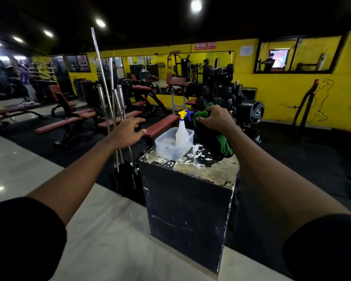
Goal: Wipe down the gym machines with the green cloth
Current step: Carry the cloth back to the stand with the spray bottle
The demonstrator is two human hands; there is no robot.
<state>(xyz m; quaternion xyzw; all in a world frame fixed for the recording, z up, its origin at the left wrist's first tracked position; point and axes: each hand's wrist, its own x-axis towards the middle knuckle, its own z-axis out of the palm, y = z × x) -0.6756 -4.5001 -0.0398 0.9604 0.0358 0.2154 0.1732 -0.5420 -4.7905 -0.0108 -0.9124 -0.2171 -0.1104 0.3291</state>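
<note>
While the right hand (213,118) grips the soft, crumpled green cloth (223,141), the left hand (128,130) hovers open beside a clear plastic tub (171,148) holding a translucent spray bottle (182,129).

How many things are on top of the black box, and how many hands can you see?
Spray bottles: 1
Clear plastic tubs: 1
Green cloths: 1
Hands: 2, the left hand open and the right hand holding the cloth
Total: 5
</note>
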